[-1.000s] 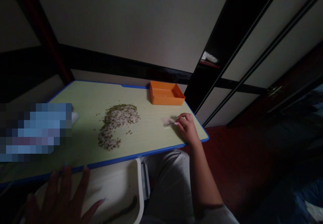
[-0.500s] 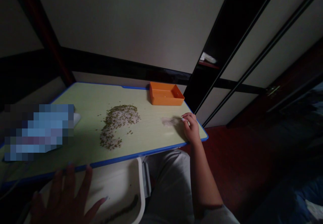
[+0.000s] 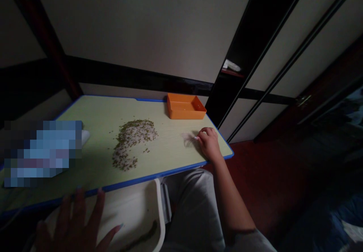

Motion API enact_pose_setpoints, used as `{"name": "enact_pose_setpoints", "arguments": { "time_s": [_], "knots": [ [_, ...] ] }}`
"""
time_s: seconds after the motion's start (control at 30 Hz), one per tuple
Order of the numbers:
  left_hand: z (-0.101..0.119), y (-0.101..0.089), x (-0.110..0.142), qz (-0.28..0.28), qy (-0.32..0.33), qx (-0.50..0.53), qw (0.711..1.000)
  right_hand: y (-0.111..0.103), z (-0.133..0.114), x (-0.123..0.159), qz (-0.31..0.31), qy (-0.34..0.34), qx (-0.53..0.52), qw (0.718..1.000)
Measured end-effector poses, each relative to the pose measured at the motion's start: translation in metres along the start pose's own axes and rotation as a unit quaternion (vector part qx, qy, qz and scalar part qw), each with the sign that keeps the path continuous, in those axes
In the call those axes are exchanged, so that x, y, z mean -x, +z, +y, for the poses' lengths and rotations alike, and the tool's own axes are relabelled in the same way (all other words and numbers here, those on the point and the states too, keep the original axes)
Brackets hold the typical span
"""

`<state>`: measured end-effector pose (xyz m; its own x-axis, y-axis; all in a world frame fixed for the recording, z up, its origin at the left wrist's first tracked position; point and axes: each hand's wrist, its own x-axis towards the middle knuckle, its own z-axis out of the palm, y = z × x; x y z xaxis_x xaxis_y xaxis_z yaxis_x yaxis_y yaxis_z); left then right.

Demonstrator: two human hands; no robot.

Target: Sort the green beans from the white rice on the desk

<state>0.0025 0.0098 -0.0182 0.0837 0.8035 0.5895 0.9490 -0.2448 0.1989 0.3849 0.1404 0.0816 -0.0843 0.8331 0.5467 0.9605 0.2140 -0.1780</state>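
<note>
My right hand (image 3: 209, 143) rests at the right end of the table, fingers curled together in a pinch. Whatever sits between its fingertips is too small to make out. Just left of these fingertips is a blurry pale patch (image 3: 187, 139) on the tabletop. A spread-out pile of small green beans mixed with pale grains (image 3: 136, 134) lies mid-table, well to the left of that hand. At the lower left, my left hand (image 3: 75, 221) is dim, fingers spread, over a white basin (image 3: 161, 214). A dark strip of small bits (image 3: 144, 238) lies inside the basin.
An orange open box (image 3: 187, 114) stands at the table's back right. The pale table (image 3: 99, 110) has a blue edge. A pixelated bluish thing (image 3: 48, 150) occupies its left side. Cabinet panels (image 3: 141, 25) rise behind; a dark red floor (image 3: 255, 168) shows at right.
My right hand has moved slightly left along the tabletop, its fingertips closer to the pale patch. My left hand stays spread over the basin. The view has shifted slightly.
</note>
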Motion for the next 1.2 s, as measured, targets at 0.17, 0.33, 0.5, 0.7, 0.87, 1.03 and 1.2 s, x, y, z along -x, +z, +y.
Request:
{"name": "enact_pose_setpoints", "arguments": {
  "time_s": [0.17,0.33,0.5,0.7,0.87,1.03,1.2],
  "knots": [
    [0.000,-0.006,-0.004,0.020,0.047,-0.027,0.998,0.002,-0.001,-0.004,-0.001,0.008,0.035,0.999],
    [0.000,-0.008,-0.001,-0.005,0.049,-0.060,0.997,0.003,0.000,-0.004,0.018,0.003,0.029,0.999],
    [0.002,-0.008,0.002,-0.011,0.035,-0.071,0.997,0.000,-0.014,-0.004,0.052,-0.030,-0.039,0.997],
    [0.000,-0.011,0.000,-0.019,0.059,-0.091,0.994,0.009,-0.077,-0.037,-0.042,-0.100,-0.058,0.992],
    [-0.002,-0.013,0.002,-0.042,0.061,-0.108,0.991,0.018,-0.116,-0.069,-0.147,-0.140,-0.037,0.978],
    [-0.001,-0.014,0.004,-0.076,0.037,-0.107,0.991,0.029,-0.126,-0.073,-0.176,-0.143,-0.039,0.973],
    [0.004,-0.017,0.002,-0.080,0.026,-0.098,0.992,0.036,-0.131,-0.067,-0.185,-0.145,-0.056,0.970]
  ]
}}
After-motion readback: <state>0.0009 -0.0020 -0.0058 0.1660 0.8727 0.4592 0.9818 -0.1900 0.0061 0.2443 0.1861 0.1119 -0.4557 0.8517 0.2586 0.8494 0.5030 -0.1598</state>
